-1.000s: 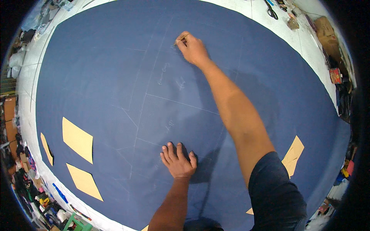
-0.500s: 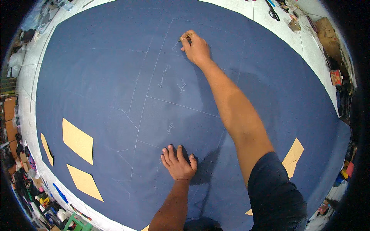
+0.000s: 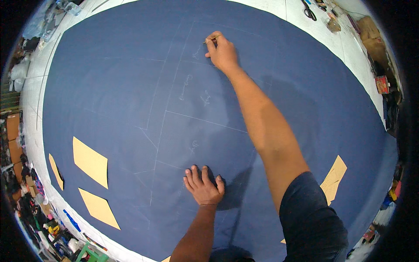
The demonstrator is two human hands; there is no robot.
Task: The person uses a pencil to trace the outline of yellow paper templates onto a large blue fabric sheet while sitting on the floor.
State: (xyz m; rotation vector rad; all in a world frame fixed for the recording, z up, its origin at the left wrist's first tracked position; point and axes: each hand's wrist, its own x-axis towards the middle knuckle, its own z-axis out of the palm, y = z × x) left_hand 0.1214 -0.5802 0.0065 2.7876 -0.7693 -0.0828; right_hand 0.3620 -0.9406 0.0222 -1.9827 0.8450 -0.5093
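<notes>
A large dark blue cloth (image 3: 109, 87) covers a white table, marked with pale chalk lines and small chalk scribbles. My right hand (image 3: 222, 51) reaches far across the cloth and pinches a thin piece of tailor's chalk (image 3: 211, 40), its tip touching the cloth near a chalk line. My left hand (image 3: 203, 187) lies flat, fingers spread, pressing the cloth near the front edge beside a chalk line.
Three tan paper pattern pieces (image 3: 90, 161) lie on the cloth at the left, another tan piece (image 3: 333, 179) at the right. Scissors (image 3: 309, 10) and small items sit on the white table (image 3: 358, 56) at the far right. Clutter lines the floor at the left.
My right hand has slid a little farther away across the cloth with the chalk. My left hand has stayed pressed in place.
</notes>
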